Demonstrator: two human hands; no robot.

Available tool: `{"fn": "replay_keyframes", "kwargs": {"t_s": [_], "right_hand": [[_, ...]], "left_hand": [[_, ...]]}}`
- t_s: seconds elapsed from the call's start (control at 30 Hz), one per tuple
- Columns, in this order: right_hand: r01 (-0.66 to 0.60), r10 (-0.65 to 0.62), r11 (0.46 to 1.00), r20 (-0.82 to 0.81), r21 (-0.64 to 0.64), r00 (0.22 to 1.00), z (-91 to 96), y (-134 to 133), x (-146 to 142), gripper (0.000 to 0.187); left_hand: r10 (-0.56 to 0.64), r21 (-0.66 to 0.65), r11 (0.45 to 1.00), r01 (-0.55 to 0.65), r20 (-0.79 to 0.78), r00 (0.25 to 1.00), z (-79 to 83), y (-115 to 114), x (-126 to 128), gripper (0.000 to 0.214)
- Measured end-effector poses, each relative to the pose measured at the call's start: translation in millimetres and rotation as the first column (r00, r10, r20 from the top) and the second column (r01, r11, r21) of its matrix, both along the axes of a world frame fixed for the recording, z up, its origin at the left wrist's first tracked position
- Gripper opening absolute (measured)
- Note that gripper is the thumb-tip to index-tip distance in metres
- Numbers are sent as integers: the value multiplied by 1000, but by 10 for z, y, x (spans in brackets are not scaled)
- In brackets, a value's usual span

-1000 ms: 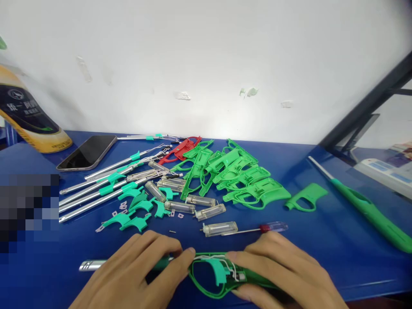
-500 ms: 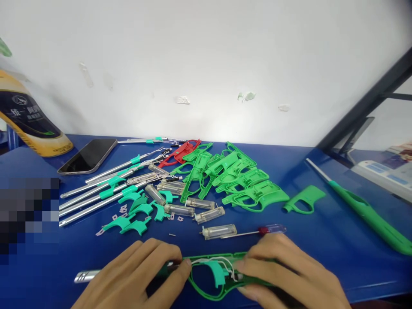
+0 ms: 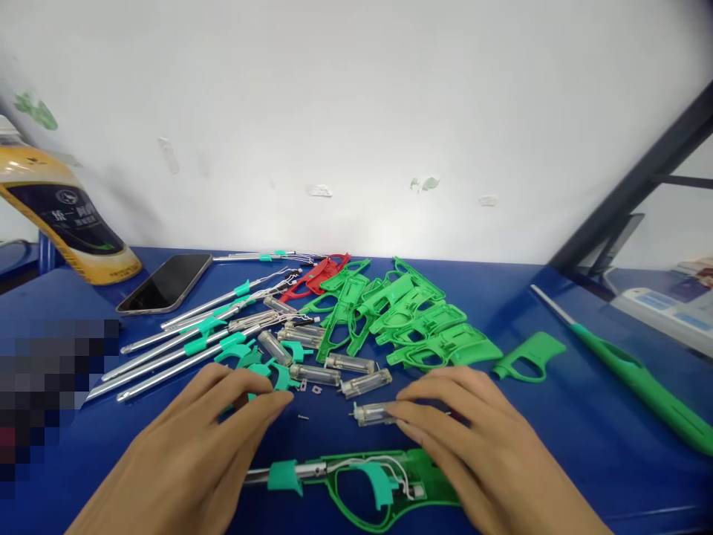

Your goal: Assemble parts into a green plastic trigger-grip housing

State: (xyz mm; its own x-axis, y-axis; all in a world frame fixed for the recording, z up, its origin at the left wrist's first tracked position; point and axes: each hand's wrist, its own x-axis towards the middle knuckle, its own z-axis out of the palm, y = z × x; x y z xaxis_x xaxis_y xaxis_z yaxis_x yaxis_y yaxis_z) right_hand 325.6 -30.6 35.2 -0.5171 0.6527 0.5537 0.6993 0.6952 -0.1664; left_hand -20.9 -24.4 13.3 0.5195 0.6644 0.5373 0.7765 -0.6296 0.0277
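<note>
In front of me lies an open green lighter half-shell (image 3: pixel 440 475), with a teal trigger (image 3: pixel 379 483), white wires and a metal tube (image 3: pixel 309 470) carrying a teal collar (image 3: pixel 285 475). My right hand (image 3: pixel 473 431) has its fingertips closed at the right end of a clear fuel tank (image 3: pixel 368 414), which still rests on the table. Its wrist side covers the shell's handle end. My left hand (image 3: pixel 206 438) is above the table with thumb and fingers apart, holding nothing visible. Loose teal triggers (image 3: pixel 284 377) lie just beyond its fingertips, partly hidden by them.
Metal tubes with wires (image 3: pixel 183 357) lie at left, near a phone (image 3: pixel 165 284) and a yellow bottle (image 3: pixel 72 223). Green half-shells (image 3: pixel 445 345) and a red one (image 3: pixel 320 276) are piled centrally. An assembled green lighter (image 3: pixel 635 379) lies right. A small screw (image 3: pixel 303 417) sits mid-table.
Both hands have let go of the green half-shell. My right hand has moved forward to the clear fuel tank, and my left hand has moved left and forward. The view has tilted slightly.
</note>
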Motion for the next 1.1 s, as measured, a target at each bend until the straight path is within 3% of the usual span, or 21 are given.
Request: {"fn": "replay_keyframes", "kwargs": {"t_s": [0.17, 0.37, 0.67, 0.93, 1.1], "right_hand": [[-12, 14, 999, 34, -44, 999, -61, 109, -130, 36], [-34, 34, 999, 36, -8, 999, -200, 139, -179, 17], [-27, 26, 998, 23, 61, 999, -339, 188, -242, 32], [-1, 0, 990, 1, 144, 1000, -243, 190, -273, 47], [9, -1, 990, -54, 144, 999, -105, 154, -264, 42]], "left_hand": [[-58, 51, 997, 58, -2, 998, 107, 180, 224, 38], [-44, 2, 999, 45, -108, 993, 118, 306, 338, 41], [-46, -57, 998, 37, -155, 987, 122, 351, 393, 36], [1, -48, 999, -10, -179, 984, 113, 325, 448, 45], [40, 8, 999, -39, -141, 989, 185, 279, 545, 46]]}}
